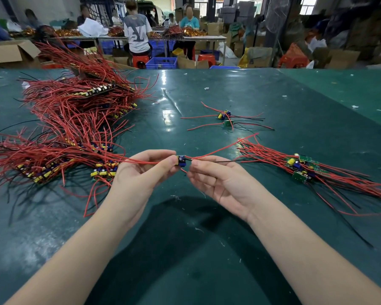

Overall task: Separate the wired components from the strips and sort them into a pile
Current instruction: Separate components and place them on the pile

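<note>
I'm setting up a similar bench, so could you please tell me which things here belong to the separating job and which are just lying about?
Part of the job:
- wired component, pinched by left hand and right hand
- unseparated strips
- sorted pile
- small group of components

Just lying about:
- white scraps on green table
- blue crate
- cardboard box

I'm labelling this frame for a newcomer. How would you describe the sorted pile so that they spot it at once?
On the green table, look right of the right hand. The sorted pile lies there: a few small green boards stacked together, red and black wires fanning out. Unlike the big tangle at left, its boards are loose, not joined in strips.
</note>
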